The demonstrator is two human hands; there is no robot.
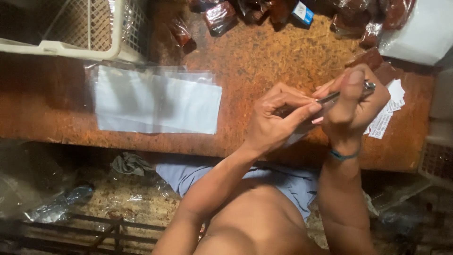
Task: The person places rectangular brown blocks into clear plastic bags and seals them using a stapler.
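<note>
Rust-brown desk (264,52) carries a stack of empty clear bags (155,99), untouched, well left of the hands. Right hand (354,106) grips a slim metal tool (339,94); left hand (278,120) pinches its tip. Filled dark packets (219,16) lie beyond the stack.

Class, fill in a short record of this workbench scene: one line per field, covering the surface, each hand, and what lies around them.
surface: worn orange-brown table
right hand: gripping a thin metal tool
left hand: fingertips pinching the tool's other end
left of hands: stack of clear plastic bags, lying flat
far edge: small packets of dark filling
beside right hand: white paper labels
top left: white basket
</note>
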